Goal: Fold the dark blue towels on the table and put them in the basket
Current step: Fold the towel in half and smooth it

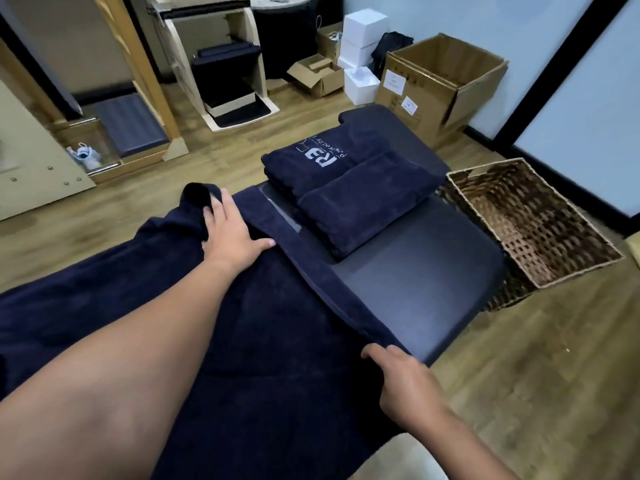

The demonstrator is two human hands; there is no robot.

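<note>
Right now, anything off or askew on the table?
Nothing damaged. The folded stack sits skewed to the table edges, its top towel offset from the one with white lettering. The spread towel bunches near the left hand; the right hand grips its edge. The basket holds nothing visible.

— How is the light?
— Even, soft indoor light; shadows are faint. The padded table (433,271) carries a dull sheen.
— Sharpness?
— Slightly soft all over. Wide-angle bending curves the edges; the wicker basket (533,220) looks smeared.

two bare forearms, hands: left (231,233), right (401,382); no sleeves, jewellery
</note>
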